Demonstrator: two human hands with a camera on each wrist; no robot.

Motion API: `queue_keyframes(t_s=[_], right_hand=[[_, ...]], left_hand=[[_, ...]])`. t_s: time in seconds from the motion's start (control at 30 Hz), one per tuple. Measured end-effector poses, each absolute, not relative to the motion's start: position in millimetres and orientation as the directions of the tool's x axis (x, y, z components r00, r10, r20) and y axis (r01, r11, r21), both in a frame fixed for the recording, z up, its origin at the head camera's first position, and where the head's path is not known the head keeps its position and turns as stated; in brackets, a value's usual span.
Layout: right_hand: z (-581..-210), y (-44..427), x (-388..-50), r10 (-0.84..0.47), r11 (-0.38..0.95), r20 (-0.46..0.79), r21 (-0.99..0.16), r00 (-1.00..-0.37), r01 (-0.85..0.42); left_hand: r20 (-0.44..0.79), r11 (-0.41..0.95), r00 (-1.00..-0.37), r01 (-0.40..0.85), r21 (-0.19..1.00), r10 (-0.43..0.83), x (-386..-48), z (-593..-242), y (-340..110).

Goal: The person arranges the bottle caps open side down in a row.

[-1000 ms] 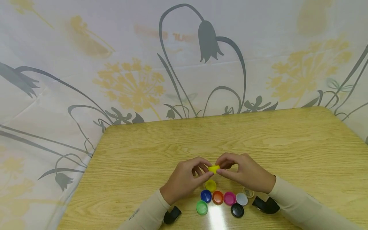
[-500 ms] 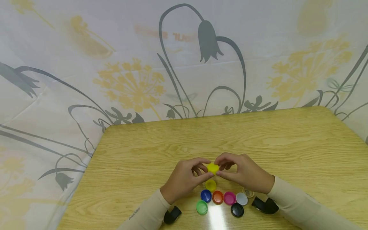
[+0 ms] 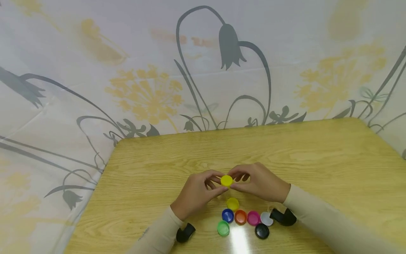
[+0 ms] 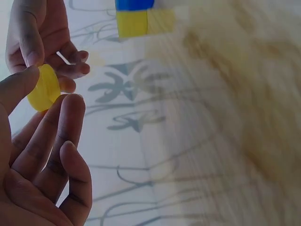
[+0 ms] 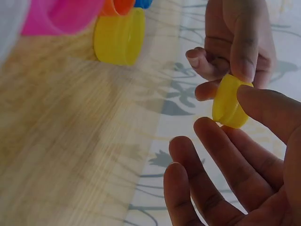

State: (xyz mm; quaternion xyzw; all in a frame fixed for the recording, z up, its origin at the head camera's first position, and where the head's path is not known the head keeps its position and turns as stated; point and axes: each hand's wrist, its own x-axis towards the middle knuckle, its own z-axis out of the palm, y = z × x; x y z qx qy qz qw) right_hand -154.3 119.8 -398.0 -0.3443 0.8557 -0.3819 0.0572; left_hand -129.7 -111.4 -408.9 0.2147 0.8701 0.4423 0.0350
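A round yellow bottle cap (image 3: 226, 181) is held above the table, its flat top facing the head camera. My left hand (image 3: 194, 192) pinches it between thumb and fingers from the left. From the other side, my right hand (image 3: 260, 181) pinches the same cap with thumb and fingertips. Both wrist views show the cap (image 4: 43, 88) between the two thumbs and the fingers. A second yellow cap (image 3: 233, 204) lies on the table just below the hands, beside a blue cap (image 3: 227, 215).
Near the second yellow cap lie an orange cap (image 3: 240, 217), a pink cap (image 3: 253, 218), a white cap (image 3: 265, 219), a black cap (image 3: 262, 231) and a green cap (image 3: 223, 228). A beige one is mostly hidden behind the right wrist's black device (image 3: 283, 217). Patterned cloth (image 3: 203, 70) hangs behind the wooden table (image 3: 285, 151).
The held cap has turned from nearly edge-on to showing its round top. Both hands have shifted left and slightly up in the head view, still holding it. The caps on the table lie as before.
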Motion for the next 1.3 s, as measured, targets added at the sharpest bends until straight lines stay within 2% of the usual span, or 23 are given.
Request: queue_keyframes(t_s=[0.2,0.37,0.6,0.8,1.3], right_hand=[[-395.9,97.4,-173.4,-0.690,0.484,0.082,-0.686,-0.719,-0.543],[-398.9,82.9,-185.5,-0.741,0.468,0.062,-0.666,-0.669,-0.581],[-401.8,67.5,-196.8,-0.784,0.492,0.015,-0.595,-0.621,-0.636],[-403.9,58.2,-200.0,-0.788,0.531,-0.035,-0.544,-0.614,-0.650],[-408.2,46.6,-203.2,-0.791,0.556,-0.093,-0.524,-0.605,-0.645]], left_hand=[[0.106,0.544,-0.921,0.311,0.780,0.374,-136.9,-411.9,-129.7],[0.041,0.568,-0.929,0.260,0.781,0.369,-144.0,-416.4,-139.5],[-0.027,0.621,-0.941,0.200,0.758,0.336,-148.9,-418.3,-145.7],[-0.066,0.696,-0.948,0.180,0.695,0.311,-151.0,-420.2,-149.1],[-0.033,0.759,-0.947,0.236,0.607,0.321,-147.3,-422.2,-154.3]])
